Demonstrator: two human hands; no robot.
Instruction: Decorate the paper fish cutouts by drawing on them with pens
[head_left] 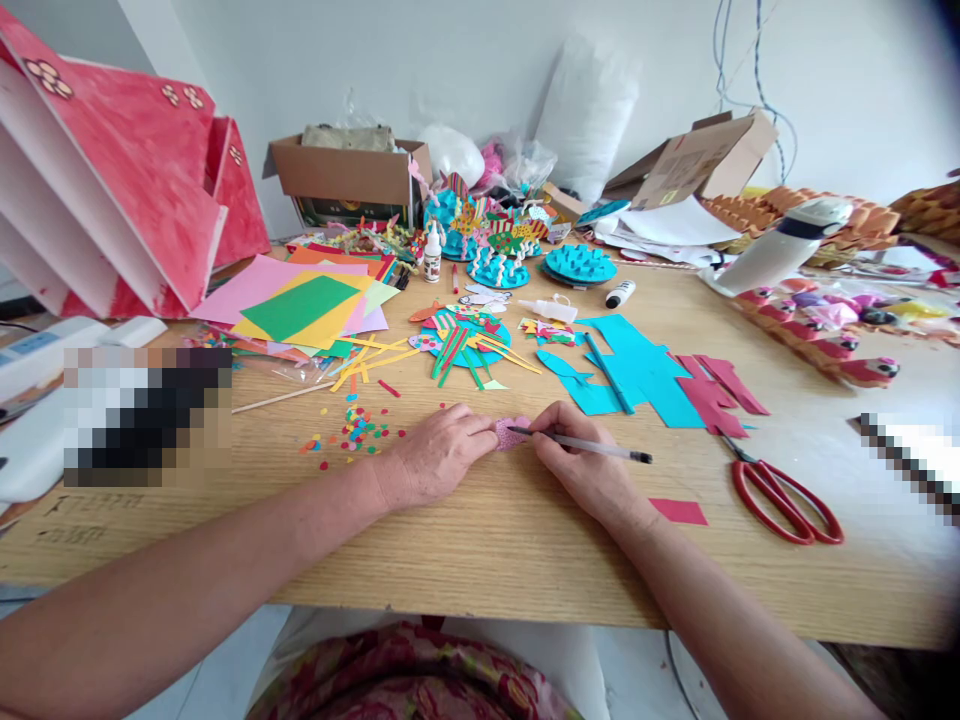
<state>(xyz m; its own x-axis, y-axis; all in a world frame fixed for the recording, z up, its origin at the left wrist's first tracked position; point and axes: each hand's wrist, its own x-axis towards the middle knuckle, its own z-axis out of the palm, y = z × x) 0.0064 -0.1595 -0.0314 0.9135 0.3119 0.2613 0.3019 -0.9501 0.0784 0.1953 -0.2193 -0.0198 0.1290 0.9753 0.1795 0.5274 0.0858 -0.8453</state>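
Note:
A small purple paper cutout (510,432) with a fine dark pattern lies on the table between my hands. The closed fingertips of my left hand (442,452) hold its left edge. Gripped in my right hand (581,462) is a pen (592,443) with a clear barrel, its dark tip pointing left onto the cutout. Round paper dots (360,430) in several colours are scattered beside my left hand. A red paper scrap (679,511) sits near my right wrist, and red-handled scissors (784,500) lie farther right.
Blue paper sheets (634,365) and red paper pieces (712,395) lie beyond my right hand. Coloured sheets (300,305) are stacked back left. Paper strips (457,350) cover a blue disc. A white bottle (780,240) leans at back right, near an egg-carton strip (817,345).

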